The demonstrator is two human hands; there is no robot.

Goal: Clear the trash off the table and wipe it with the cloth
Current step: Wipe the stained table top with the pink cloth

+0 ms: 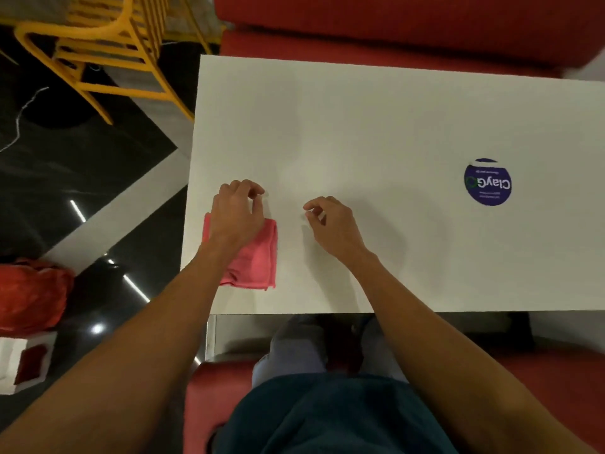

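A folded pink cloth (258, 257) lies on the white table (376, 126) near its front left corner. My left hand (237, 211) hovers over the cloth's far edge, and its forearm covers the cloth's left part. Its thumb and fingertips pinch what looks like a tiny white scrap. My right hand (334, 226) is a short way to the right, apart from the cloth. It is low over the tabletop with its fingers curled, and its thumb and forefinger pinch a similar small pale bit. No other trash shows on the table.
A round blue sticker (487, 182) is on the table at the right. Red bench seats (393, 24) stand beyond the table and under me. Yellow chairs (108, 44) stand at the back left. A red bag (32, 293) and a white box (23, 362) sit on the dark floor to the left.
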